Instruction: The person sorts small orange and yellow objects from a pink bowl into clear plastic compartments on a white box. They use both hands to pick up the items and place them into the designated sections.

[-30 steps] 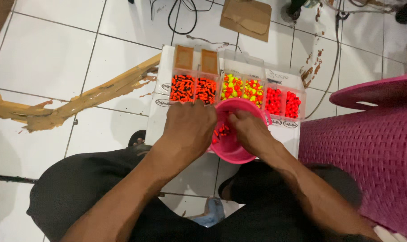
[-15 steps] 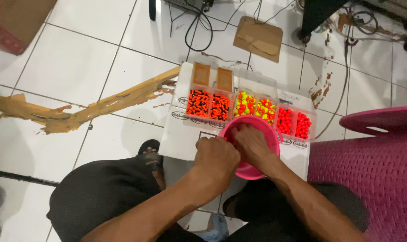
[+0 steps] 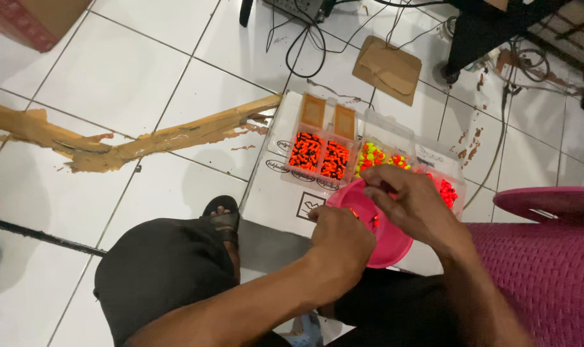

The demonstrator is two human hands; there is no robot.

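Both hands work over a pink bowl (image 3: 388,247) that rests on a white cardboard box (image 3: 276,193) on the tiled floor. The left hand (image 3: 340,234) is curled shut above the bowl's near rim; whether it pinches a bead I cannot tell. The right hand (image 3: 411,205) hovers at the far rim, fingers bent, its grip half closed, contents hidden. Sorting goes best one bead at a time, keeping colours apart. Behind the bowl, a clear divided tray (image 3: 369,154) holds orange-and-black beads (image 3: 318,157), yellow-green beads (image 3: 379,157) and red beads (image 3: 446,189).
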